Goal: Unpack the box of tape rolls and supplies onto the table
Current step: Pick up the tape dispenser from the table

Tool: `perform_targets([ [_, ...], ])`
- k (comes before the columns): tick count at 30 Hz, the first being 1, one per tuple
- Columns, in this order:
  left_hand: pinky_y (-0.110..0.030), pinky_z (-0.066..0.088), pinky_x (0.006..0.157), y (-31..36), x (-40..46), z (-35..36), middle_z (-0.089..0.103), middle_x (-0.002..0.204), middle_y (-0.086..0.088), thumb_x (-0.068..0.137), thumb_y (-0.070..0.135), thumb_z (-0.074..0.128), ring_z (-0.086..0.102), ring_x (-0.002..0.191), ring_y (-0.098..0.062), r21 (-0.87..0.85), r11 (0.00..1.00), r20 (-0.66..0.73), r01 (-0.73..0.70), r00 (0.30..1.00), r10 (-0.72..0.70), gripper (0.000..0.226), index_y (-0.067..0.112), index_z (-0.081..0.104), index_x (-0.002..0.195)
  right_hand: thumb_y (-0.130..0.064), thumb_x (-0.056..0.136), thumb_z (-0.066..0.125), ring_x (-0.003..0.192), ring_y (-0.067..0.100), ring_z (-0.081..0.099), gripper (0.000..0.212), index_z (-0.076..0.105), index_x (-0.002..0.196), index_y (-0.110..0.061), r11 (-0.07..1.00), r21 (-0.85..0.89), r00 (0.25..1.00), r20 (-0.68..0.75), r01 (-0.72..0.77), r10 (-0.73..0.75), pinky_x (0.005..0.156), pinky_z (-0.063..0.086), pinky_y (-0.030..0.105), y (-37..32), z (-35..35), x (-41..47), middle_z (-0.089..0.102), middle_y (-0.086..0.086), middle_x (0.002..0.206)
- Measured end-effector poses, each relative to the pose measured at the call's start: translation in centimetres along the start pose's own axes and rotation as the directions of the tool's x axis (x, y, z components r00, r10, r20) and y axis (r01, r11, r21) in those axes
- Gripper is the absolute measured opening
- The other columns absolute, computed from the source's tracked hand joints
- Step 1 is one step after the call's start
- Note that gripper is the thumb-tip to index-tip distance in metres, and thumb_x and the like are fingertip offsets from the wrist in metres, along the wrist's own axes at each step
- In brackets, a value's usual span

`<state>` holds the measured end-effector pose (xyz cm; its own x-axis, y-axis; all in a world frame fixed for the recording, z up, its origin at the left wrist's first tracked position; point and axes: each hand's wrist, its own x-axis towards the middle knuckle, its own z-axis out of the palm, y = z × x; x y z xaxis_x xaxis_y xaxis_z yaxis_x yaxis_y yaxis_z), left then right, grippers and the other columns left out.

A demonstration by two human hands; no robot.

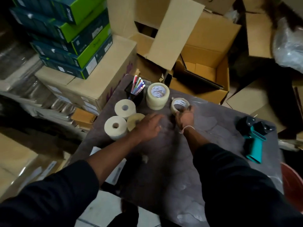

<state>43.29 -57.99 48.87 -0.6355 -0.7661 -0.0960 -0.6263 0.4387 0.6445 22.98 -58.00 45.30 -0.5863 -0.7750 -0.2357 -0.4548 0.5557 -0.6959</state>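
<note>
Head view, looking down on a dark table [188, 161] ringed by stacked cartons.

Off the table's left edge I see green-and-blue boxes [72, 35] piled on a brown carton. At the table's left edge, two cream rolls [120, 117] stand on end, one behind the other, touching. Just right of the nearer one, the left hand [147, 126] holds a flat tan roll [134, 121] tilted against those two; the fingers are hidden behind it, so I judge a grip rather than see it outright.

Near the far-left corner, a black cup of pens [136, 90]. Beside it on the right, a stack of clear tape rolls [157, 95] sits close to the far edge.

Right of the stack, the right hand [184, 118] pinches a single clear tape roll [179, 105] at its lower rim, the roll tipped up, just apart from the stack. Motion blur softens the fingers.

Beyond the far edge, an open cardboard box [205, 66], flaps up.

Toward the right edge, well apart from both hands, a teal tape dispenser [254, 138] lies on its side. A red-brown bucket rim [293, 182] shows off the near-right corner.
</note>
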Motion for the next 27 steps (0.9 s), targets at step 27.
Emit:
perform_targets([
  [27,-0.039,0.024,0.123,-9.8,1.7,-7.9,0.03,0.161,-0.011,0.098,0.012,0.052,0.025,0.151,-0.028,0.033,0.965,-0.245,0.261,0.938,-0.246,0.056,0.009,0.037,0.151,-0.021,0.09,0.062,0.155,0.028,-0.002,0.09,0.006,0.16,-0.012,0.759,-0.285,0.796,0.38,0.585,-0.47,0.126,0.011,0.044,-14.7,5.5,0.4,-0.001,0.01,0.168],
])
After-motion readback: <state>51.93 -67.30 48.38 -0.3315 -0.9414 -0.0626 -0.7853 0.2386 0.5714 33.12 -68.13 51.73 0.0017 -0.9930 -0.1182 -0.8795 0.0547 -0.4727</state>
